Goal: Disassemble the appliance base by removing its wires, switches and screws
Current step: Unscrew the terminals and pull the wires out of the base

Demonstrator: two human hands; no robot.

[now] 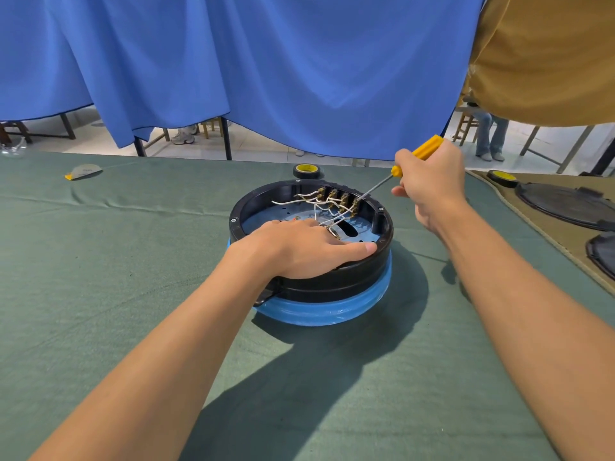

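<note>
The round appliance base (332, 284), black above a blue band, sits upside down in the middle of the green-covered table. Inside, white wires (319, 202) run to a row of several switches (337, 196) on the far wall. My left hand (296, 247) rests on the near rim with the thumb stretched along the rim and the fingers reaching inside. My right hand (432, 181) grips a yellow-handled screwdriver (422, 149), whose metal shaft slants down-left with the tip at the rightmost switch.
A black tape roll with a yellow core (307, 171) stands just behind the base. At the right lie another tape roll (502, 178) and black covers (565, 204) on a tan cloth. A blue curtain hangs behind the table. A grey pad (85, 170) lies far left.
</note>
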